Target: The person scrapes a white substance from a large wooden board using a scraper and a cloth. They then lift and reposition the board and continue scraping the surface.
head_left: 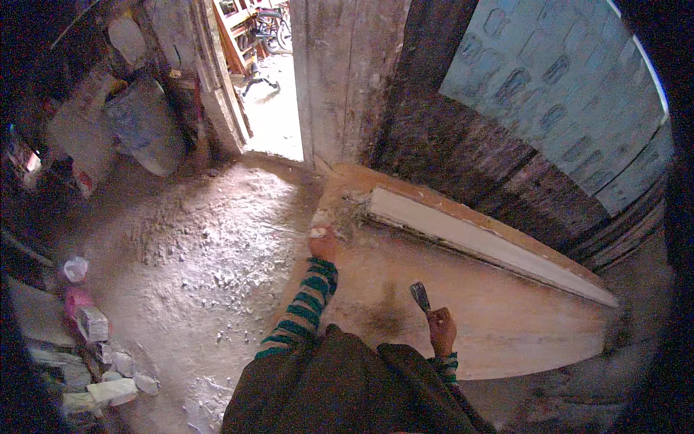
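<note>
My right hand (442, 331) is closed round the handle of a putty knife (419, 295), its dark blade pointing up and away above a wide wooden board (506, 318). My left hand (323, 247) is at the left edge of this board. Its fingers look closed near a whitish patch, but what they hold, if anything, I cannot make out. Crumbly grey residue (354, 208) lies on the board just beyond that hand. A long white plaster-like strip (491, 246) runs along the board's far side, against a raised wooden edge (448, 206).
The floor (217, 239) at left is rough and strewn with pale crumbs. White chunks (112, 390) and a pink container (74, 298) lie at lower left. A large barrel (148, 126) stands by the open doorway (271, 116). A pale blue panel (549, 87) leans at upper right.
</note>
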A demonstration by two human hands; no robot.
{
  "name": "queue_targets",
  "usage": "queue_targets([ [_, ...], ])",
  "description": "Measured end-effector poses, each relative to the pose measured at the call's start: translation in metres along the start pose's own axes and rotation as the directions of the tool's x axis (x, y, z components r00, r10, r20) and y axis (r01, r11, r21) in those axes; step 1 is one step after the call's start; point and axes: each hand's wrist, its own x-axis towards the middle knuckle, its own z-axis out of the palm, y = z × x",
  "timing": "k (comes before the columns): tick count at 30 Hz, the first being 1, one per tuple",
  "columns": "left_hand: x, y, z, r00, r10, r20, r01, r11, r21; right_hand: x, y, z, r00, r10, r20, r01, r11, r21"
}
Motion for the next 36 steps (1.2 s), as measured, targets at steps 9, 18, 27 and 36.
queue_targets([
  [9, -0.022, 0.039, -0.044, 0.967, 0.192, -0.169, -0.226, 0.951, -0.211, 0.003, -0.033, 0.013, 0.997, -0.02, 0.076, 0.02, 1.0, -0.001],
  [18, -0.093, -0.013, 0.107, 0.982, 0.095, 0.164, -0.069, 0.984, -0.162, 0.015, -0.029, 0.021, 0.997, -0.024, 0.07, 0.027, 0.999, -0.047],
  [27, 0.009, 0.023, -0.03, 0.938, 0.178, -0.298, -0.122, 0.973, 0.197, 0.013, -0.019, 0.019, 0.992, -0.098, 0.084, 0.099, 0.995, -0.01],
  [36, -0.065, 0.028, -0.082, 0.967, -0.064, 0.246, 0.216, 0.716, -0.664, 0.015, -0.046, 0.039, 0.958, -0.111, 0.266, 0.138, 0.987, -0.085],
])
